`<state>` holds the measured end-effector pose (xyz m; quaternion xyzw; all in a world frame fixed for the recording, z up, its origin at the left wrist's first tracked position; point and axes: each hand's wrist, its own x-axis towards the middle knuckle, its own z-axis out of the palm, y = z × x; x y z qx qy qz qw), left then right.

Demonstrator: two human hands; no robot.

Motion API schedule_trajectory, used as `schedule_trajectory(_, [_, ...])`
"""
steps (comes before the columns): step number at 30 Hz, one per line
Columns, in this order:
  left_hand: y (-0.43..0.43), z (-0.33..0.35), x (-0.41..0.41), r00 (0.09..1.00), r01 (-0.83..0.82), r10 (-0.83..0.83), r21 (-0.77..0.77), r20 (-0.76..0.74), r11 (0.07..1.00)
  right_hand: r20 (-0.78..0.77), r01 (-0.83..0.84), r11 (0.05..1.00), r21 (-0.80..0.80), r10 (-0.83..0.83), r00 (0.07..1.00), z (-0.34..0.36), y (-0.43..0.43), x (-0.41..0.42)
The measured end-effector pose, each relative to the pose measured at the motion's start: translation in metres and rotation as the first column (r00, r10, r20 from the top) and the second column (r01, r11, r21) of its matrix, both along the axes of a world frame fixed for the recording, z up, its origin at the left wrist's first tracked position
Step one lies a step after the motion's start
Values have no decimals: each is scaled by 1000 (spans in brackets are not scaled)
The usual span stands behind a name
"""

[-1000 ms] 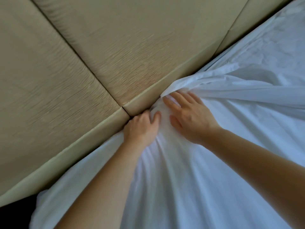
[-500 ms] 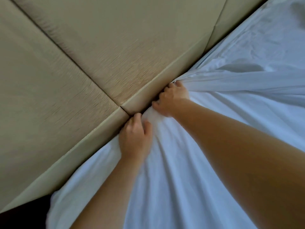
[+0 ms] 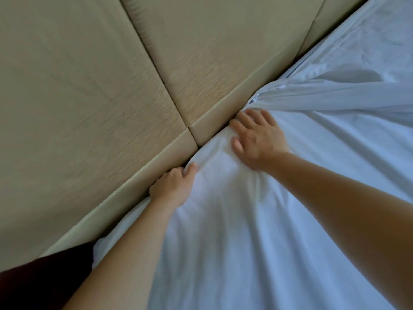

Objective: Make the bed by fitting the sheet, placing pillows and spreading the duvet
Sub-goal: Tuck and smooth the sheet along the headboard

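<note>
At the head edge of the bed [image 3: 335,220], the left hand [image 3: 172,186] grips the white sheet [image 3: 234,231] against the padded headboard [image 3: 111,86]. The right hand [image 3: 257,137] presses it flat, fingers spread.

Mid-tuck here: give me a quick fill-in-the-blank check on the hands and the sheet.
Of the left hand and right hand, the one lying flat with fingers spread is the ____. The one gripping the edge of the sheet by the headboard is the ____. The sheet's colour is ____.
Missing words: right; left; white.
</note>
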<state>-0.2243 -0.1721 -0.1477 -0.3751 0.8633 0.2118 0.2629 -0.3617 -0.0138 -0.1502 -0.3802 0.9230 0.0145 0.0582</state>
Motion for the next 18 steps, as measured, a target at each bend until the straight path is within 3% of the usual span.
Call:
schedule_trajectory(3, [-1, -3, -3, 1000, -15, 15, 52, 5, 999, -40, -2, 1000, 12, 2, 999, -3, -7, -11])
schedule_trajectory(5, [2, -4, 0, 999, -17, 17, -17, -35, 1000, -44, -2, 1000, 29, 3, 999, -3, -12, -15])
schedule_trajectory(10, [17, -3, 20, 927, -28, -67, -246, -369, 969, 8, 20, 992, 127, -21, 1000, -3, -24, -25])
schedule_trajectory(13, [21, -6, 32, 813, 75, -223, -282, -538, 956, 19, 75, 997, 6, -75, 997, -1, -21, -15])
schedule_trajectory(16, [37, -10, 39, 736, 233, -382, -320, -559, 918, 23, 107, 976, -192, -104, 994, 1, 11, 12])
schedule_trajectory(18, [57, -8, 38, 698, 311, -461, -349, -548, 884, 37, 135, 967, -215, -130, 991, 1, 42, 29])
